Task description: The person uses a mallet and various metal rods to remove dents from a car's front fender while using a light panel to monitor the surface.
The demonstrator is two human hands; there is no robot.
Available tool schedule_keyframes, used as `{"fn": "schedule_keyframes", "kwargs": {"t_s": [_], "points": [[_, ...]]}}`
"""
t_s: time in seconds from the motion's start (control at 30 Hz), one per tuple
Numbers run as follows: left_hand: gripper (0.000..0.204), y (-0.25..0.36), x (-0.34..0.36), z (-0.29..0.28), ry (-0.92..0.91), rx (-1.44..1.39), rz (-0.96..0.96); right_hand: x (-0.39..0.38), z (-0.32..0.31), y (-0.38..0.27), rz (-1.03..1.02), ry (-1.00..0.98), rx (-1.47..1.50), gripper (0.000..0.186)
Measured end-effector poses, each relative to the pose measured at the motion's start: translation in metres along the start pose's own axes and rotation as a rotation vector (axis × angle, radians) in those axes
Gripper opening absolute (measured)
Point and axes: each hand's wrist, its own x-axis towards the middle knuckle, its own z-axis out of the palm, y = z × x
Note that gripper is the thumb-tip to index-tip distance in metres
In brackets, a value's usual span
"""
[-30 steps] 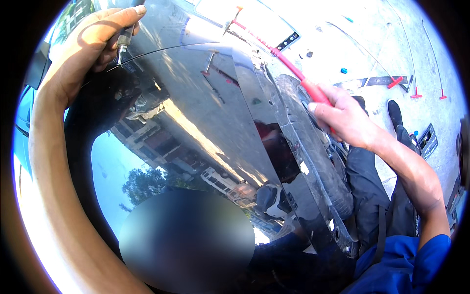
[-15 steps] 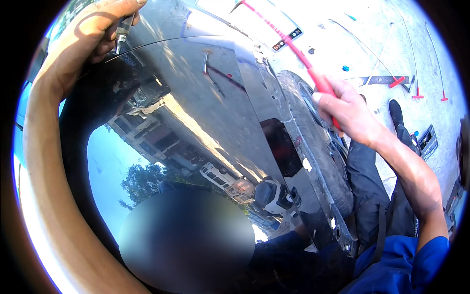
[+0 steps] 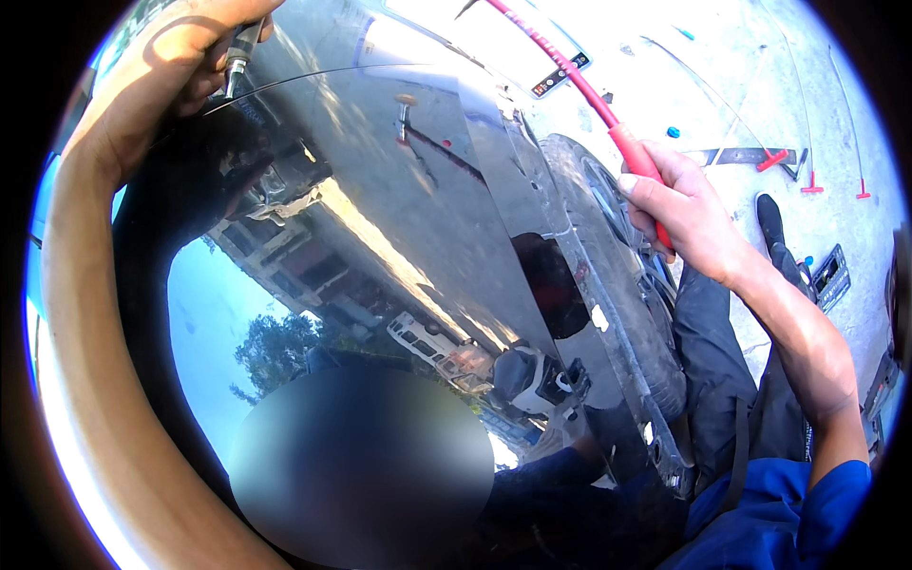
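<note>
Before me stretches the glossy dark body panel (image 3: 399,218) of a car, with surroundings mirrored in it. At the upper left, my left hand (image 3: 195,62) is closed around a punch-like tool (image 3: 241,52), grey with a metal tip. The tip points down at the panel beside a curved seam; whether it touches is unclear. Over the wheel side, my right hand (image 3: 686,199) grips the red handle of a slim hammer (image 3: 570,68). Its shaft slants up and left above the panel's edge, and the thin head is partly cut off by the top of the view.
A tyre (image 3: 608,275) stands beside the panel's right edge. On the concrete floor lie several long rods with red T-handles (image 3: 812,185), a dark flat strip (image 3: 736,157), a blue cap (image 3: 674,132) and a black tray (image 3: 830,278). My shoe (image 3: 769,220) is close by.
My right hand and the hammer have shifted slightly right and down, the shaft tilting a little. The punch-like tool's tip is marginally higher; my left hand has otherwise stayed in place.
</note>
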Motion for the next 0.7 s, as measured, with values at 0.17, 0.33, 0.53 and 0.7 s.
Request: {"fn": "schedule_keyframes", "kwargs": {"t_s": [0.17,0.33,0.53,0.7], "points": [[0.045,0.003,0.002,-0.002,-0.048,0.065,-0.015,0.0,-0.002,0.003,0.051,-0.043,-0.022,0.031],[0.047,-0.004,0.003,-0.001,0.023,0.129,0.033,0.004,-0.002,0.003,0.017,0.025,0.018,0.029],[0.05,-0.003,0.002,-0.001,-0.006,0.104,0.009,0.003,-0.004,-0.003,0.041,-0.039,-0.069,0.024],[0.053,-0.003,0.002,0.001,0.01,0.14,0.003,0.001,0.0,-0.003,0.044,-0.068,-0.077,0.022]]}}
